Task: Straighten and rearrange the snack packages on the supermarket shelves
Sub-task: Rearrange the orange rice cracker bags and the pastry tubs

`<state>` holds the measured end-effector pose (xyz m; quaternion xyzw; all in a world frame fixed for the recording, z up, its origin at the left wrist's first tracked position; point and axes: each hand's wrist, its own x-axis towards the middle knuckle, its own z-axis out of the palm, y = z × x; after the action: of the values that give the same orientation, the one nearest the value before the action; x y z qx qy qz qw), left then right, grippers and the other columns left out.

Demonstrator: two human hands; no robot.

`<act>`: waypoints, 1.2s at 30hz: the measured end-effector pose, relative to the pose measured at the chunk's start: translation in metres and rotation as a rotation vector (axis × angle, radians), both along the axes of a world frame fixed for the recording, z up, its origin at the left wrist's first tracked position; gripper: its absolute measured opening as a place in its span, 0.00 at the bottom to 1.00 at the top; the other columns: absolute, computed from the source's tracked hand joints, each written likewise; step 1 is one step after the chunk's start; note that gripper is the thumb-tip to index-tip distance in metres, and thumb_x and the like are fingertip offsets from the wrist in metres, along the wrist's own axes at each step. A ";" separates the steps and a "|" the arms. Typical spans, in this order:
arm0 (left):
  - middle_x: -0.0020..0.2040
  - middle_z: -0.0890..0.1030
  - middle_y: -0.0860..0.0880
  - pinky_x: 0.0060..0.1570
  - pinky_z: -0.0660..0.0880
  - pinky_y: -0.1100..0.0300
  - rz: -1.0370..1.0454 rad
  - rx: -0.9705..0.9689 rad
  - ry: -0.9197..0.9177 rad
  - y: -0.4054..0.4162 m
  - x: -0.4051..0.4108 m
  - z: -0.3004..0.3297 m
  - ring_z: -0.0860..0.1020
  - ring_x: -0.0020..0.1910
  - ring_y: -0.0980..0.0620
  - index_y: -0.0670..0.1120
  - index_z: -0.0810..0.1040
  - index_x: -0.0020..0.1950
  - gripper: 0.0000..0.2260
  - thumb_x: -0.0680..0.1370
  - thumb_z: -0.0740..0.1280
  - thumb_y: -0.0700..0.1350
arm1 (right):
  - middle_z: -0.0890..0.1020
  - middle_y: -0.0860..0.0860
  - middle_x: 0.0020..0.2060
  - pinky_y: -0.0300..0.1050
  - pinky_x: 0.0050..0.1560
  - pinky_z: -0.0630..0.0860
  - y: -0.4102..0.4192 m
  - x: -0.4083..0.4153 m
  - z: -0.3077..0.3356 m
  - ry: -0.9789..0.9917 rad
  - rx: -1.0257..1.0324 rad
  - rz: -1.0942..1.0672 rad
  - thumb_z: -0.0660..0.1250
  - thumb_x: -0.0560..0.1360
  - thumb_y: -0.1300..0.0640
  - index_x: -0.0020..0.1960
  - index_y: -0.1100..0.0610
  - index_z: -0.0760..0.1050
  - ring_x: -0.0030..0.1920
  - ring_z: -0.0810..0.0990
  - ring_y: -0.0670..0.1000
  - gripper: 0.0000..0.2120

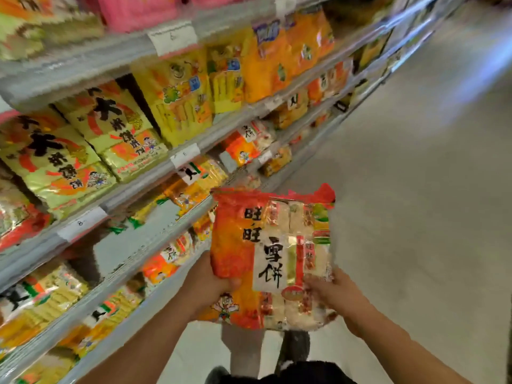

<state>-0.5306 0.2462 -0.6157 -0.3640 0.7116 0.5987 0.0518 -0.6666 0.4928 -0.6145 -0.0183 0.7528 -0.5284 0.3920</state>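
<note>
A large orange-and-white rice cracker package (273, 256) is held upright in the aisle, just in front of the lower shelves (155, 225). Its lower left edge is gripped by the left hand (210, 286), thumb curled over the front. Its lower right edge is pinched by the right hand (329, 292), fingers bent round the wrapper. Yellow and orange snack bags (110, 134) are stacked on the shelves to the left.

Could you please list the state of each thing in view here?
Red pack: off the shelves, upright, front facing the camera, held in both hands.
Left hand: grips the pack's lower left edge.
Right hand: grips its lower right edge.
Yellow packs: leaning back on a shelf, overlapping.
Shelf gap: bare patch between packs.
</note>
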 end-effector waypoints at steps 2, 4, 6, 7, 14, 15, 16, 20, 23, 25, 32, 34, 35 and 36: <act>0.51 0.81 0.52 0.41 0.77 0.54 -0.029 -0.016 0.012 0.012 -0.025 0.010 0.81 0.47 0.50 0.54 0.71 0.58 0.27 0.65 0.80 0.41 | 0.87 0.48 0.44 0.46 0.42 0.81 0.019 -0.012 0.002 0.025 -0.023 -0.112 0.77 0.68 0.52 0.52 0.49 0.81 0.44 0.86 0.50 0.13; 0.53 0.80 0.55 0.43 0.78 0.55 -0.068 -0.027 0.016 0.024 -0.052 0.020 0.80 0.50 0.52 0.55 0.69 0.60 0.29 0.66 0.81 0.44 | 0.87 0.48 0.44 0.51 0.46 0.81 0.036 -0.028 0.004 0.054 -0.051 -0.195 0.78 0.67 0.53 0.51 0.50 0.82 0.43 0.86 0.51 0.13; 0.54 0.80 0.56 0.47 0.79 0.55 -0.091 -0.026 0.022 0.036 -0.078 0.026 0.80 0.52 0.53 0.55 0.69 0.62 0.30 0.66 0.81 0.51 | 0.87 0.49 0.44 0.54 0.47 0.82 0.049 -0.048 0.008 0.064 -0.105 -0.240 0.78 0.68 0.56 0.50 0.49 0.82 0.44 0.86 0.52 0.12; 0.55 0.80 0.55 0.49 0.79 0.56 -0.092 -0.030 0.026 0.043 -0.093 0.029 0.80 0.53 0.54 0.55 0.70 0.63 0.30 0.66 0.80 0.54 | 0.87 0.50 0.44 0.55 0.47 0.82 0.058 -0.060 0.010 0.059 -0.126 -0.254 0.78 0.68 0.56 0.51 0.50 0.82 0.44 0.86 0.53 0.13; 0.52 0.83 0.55 0.48 0.79 0.55 -0.079 -0.084 -0.008 0.106 -0.204 0.035 0.82 0.49 0.55 0.54 0.75 0.60 0.24 0.67 0.79 0.53 | 0.86 0.55 0.46 0.52 0.43 0.82 0.127 -0.152 0.014 0.007 -0.218 -0.265 0.77 0.67 0.57 0.55 0.56 0.80 0.45 0.86 0.57 0.17; 0.52 0.83 0.55 0.48 0.79 0.55 -0.082 -0.077 -0.011 0.115 -0.217 0.035 0.82 0.49 0.55 0.53 0.75 0.60 0.24 0.68 0.79 0.53 | 0.86 0.55 0.46 0.51 0.42 0.82 0.136 -0.165 0.015 0.005 -0.224 -0.267 0.76 0.68 0.57 0.55 0.57 0.80 0.45 0.86 0.57 0.17; 0.53 0.83 0.54 0.50 0.80 0.52 -0.082 -0.066 -0.010 0.123 -0.230 0.034 0.82 0.49 0.54 0.52 0.75 0.60 0.24 0.68 0.79 0.52 | 0.86 0.55 0.45 0.50 0.41 0.82 0.144 -0.178 0.016 0.005 -0.226 -0.270 0.76 0.68 0.57 0.55 0.57 0.80 0.45 0.86 0.57 0.17; 0.56 0.83 0.51 0.57 0.78 0.44 -0.070 -0.051 -0.026 0.139 -0.280 0.035 0.82 0.53 0.49 0.51 0.74 0.63 0.26 0.69 0.79 0.51 | 0.86 0.57 0.46 0.53 0.44 0.82 0.159 -0.230 0.017 -0.004 -0.239 -0.269 0.76 0.66 0.57 0.55 0.59 0.80 0.45 0.86 0.59 0.18; 0.54 0.83 0.53 0.53 0.80 0.48 -0.043 -0.055 -0.026 0.137 -0.321 0.034 0.82 0.50 0.52 0.52 0.74 0.61 0.24 0.69 0.78 0.52 | 0.86 0.56 0.46 0.53 0.45 0.82 0.156 -0.272 0.017 -0.013 -0.237 -0.252 0.77 0.66 0.56 0.55 0.59 0.81 0.46 0.86 0.58 0.18; 0.52 0.83 0.55 0.51 0.80 0.50 -0.035 -0.060 -0.024 0.131 -0.351 0.031 0.82 0.49 0.54 0.53 0.75 0.60 0.23 0.68 0.78 0.52 | 0.86 0.56 0.47 0.57 0.48 0.81 0.150 -0.305 0.016 -0.017 -0.227 -0.232 0.77 0.66 0.55 0.55 0.59 0.81 0.46 0.86 0.58 0.19; 0.53 0.83 0.52 0.55 0.79 0.45 -0.007 -0.013 -0.069 0.100 -0.479 -0.001 0.82 0.49 0.51 0.51 0.76 0.59 0.24 0.67 0.79 0.52 | 0.87 0.54 0.43 0.43 0.34 0.80 0.112 -0.438 0.005 -0.013 -0.106 -0.234 0.76 0.69 0.59 0.54 0.58 0.79 0.40 0.86 0.54 0.15; 0.53 0.83 0.51 0.56 0.78 0.44 -0.003 0.015 -0.104 0.090 -0.518 -0.008 0.82 0.50 0.49 0.50 0.75 0.60 0.24 0.67 0.79 0.51 | 0.87 0.53 0.43 0.45 0.37 0.80 0.100 -0.476 0.003 -0.027 -0.043 -0.219 0.76 0.70 0.59 0.54 0.57 0.79 0.41 0.86 0.54 0.15; 0.54 0.83 0.51 0.56 0.78 0.43 0.005 0.028 -0.112 0.086 -0.535 -0.011 0.82 0.50 0.49 0.50 0.75 0.59 0.24 0.68 0.79 0.50 | 0.87 0.52 0.43 0.47 0.37 0.80 0.093 -0.494 0.003 -0.034 -0.034 -0.216 0.76 0.69 0.59 0.55 0.56 0.79 0.41 0.86 0.54 0.15; 0.53 0.83 0.51 0.56 0.78 0.43 0.013 0.034 -0.112 0.080 -0.553 -0.013 0.82 0.50 0.49 0.50 0.75 0.59 0.23 0.68 0.79 0.50 | 0.87 0.52 0.43 0.48 0.38 0.81 0.085 -0.514 0.002 -0.034 -0.031 -0.213 0.77 0.68 0.60 0.55 0.56 0.79 0.41 0.86 0.54 0.16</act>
<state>-1.0836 0.3263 -0.6286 -0.4007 0.6949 0.5898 0.0937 -1.1803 0.5783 -0.6120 0.0649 0.7356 -0.5788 0.3460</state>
